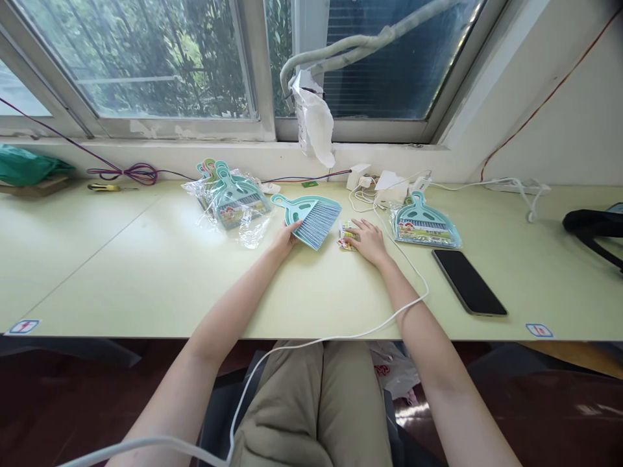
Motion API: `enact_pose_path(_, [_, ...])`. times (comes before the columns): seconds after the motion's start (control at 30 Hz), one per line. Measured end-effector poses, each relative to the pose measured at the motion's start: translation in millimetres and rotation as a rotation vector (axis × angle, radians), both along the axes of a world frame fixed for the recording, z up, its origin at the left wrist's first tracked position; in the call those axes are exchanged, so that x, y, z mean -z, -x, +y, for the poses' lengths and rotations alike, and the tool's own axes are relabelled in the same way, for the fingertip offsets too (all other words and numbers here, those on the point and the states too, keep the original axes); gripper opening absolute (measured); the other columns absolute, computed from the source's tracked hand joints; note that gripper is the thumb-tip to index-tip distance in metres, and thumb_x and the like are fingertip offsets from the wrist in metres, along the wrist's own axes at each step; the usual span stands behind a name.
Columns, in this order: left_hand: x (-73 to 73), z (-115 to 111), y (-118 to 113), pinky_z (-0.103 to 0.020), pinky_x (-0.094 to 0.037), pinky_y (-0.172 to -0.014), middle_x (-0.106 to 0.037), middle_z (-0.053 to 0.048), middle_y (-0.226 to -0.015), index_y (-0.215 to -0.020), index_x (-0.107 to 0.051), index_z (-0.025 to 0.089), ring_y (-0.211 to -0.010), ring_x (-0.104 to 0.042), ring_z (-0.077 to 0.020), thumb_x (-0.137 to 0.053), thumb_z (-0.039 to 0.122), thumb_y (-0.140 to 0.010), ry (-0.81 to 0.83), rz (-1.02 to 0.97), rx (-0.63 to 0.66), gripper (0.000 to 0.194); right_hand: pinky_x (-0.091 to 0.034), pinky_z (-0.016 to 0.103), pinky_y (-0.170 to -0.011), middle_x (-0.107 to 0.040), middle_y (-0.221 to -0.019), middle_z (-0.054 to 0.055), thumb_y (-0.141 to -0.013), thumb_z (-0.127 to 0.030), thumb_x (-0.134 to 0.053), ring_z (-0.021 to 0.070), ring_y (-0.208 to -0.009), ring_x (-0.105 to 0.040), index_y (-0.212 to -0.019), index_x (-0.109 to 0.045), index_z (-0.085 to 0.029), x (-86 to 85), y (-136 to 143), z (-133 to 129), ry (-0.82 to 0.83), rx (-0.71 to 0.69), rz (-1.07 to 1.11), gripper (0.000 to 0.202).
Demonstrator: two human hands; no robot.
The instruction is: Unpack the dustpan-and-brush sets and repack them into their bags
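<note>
Dustpan-and-brush set (309, 217) is between your hands, which are apart; its long axis slants from far-left handle (280, 200) to near-right bristles (318, 227). Your left hand (286, 239), nearer, grips its near-left edge; your right hand (368, 241) rests on a printed card (343, 242), pinching or not unclear.

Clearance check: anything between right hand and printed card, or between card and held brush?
Nothing visible: the right hand is on the printed card, and only tabletop shows between the card and the brush in the left hand.
</note>
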State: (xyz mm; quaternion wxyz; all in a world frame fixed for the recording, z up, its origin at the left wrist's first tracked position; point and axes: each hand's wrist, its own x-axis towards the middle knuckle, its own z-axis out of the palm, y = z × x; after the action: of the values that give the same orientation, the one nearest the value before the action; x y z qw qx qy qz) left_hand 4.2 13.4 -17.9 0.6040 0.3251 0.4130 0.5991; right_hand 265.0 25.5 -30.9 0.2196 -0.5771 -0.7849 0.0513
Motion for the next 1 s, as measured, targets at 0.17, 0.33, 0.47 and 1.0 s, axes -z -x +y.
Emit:
enact_pose_path(0.17, [-1.4, -2.3, -1.2, -0.037, -0.060, -0.082, -0.066, -0.003, -0.095, -0.109, -0.058, 0.020, -0.083, -0.066, -0.0168, -0.071, 0.019, -0.077, -0.009, 0.033, 0.003, 0.035, -0.029, 0.051, -0.112, -0.060, -0.139, 0.007, -0.091, -0.037, -0.058, 0.0291, -0.133, -0.045, -0.105, -0.076, -0.023, -4.2, 2.7, -0.6, -0.096, 0.070, 0.103, 0.027])
enact_pose_path(0.33, [-0.4, -4.2, -5.0, -0.036, -0.060, -0.079, -0.065, -0.003, -0.096, -0.107, -0.056, 0.021, -0.081, -0.065, -0.0157, -0.072, 0.020, -0.076, -0.014, 0.053, 0.007, 0.034, -0.032, 0.047, -0.111, -0.062, -0.135, 0.011, -0.097, -0.044, -0.046, 0.0285, -0.129, -0.048, -0.115, -0.072, -0.019, -25.0, 5.1, -6.7, -0.310, 0.191, 0.368, 0.040])
enact_pose_path(0.47, [0.8, -8.6, -15.2, -0.035, -0.059, -0.079, -0.065, -0.003, -0.102, -0.108, -0.055, 0.022, -0.084, -0.066, -0.0154, -0.075, 0.024, -0.076, -0.038, 0.049, 0.020, 0.038, -0.025, 0.051, -0.116, -0.052, -0.146, 0.012, -0.100, -0.048, -0.034, 0.0290, -0.139, -0.038, -0.126, -0.067, -0.019, -40.5, 21.4, -24.6, -0.386, 0.211, 0.424, 0.051])
enact_pose_path(1.0, [-4.9, -21.1, -33.2, -0.031, -0.057, -0.079, -0.066, -0.004, -0.109, -0.112, -0.052, 0.020, -0.091, -0.066, -0.0165, -0.081, 0.025, -0.070, -0.122, 0.039, 0.063, 0.051, 0.005, 0.072, -0.112, -0.012, -0.165, 0.015, -0.099, -0.059, -0.021, 0.0303, -0.153, -0.005, -0.157, -0.023, -0.018, -15.6, 73.5, -41.8, -0.062, 0.022, 0.044, 0.071])
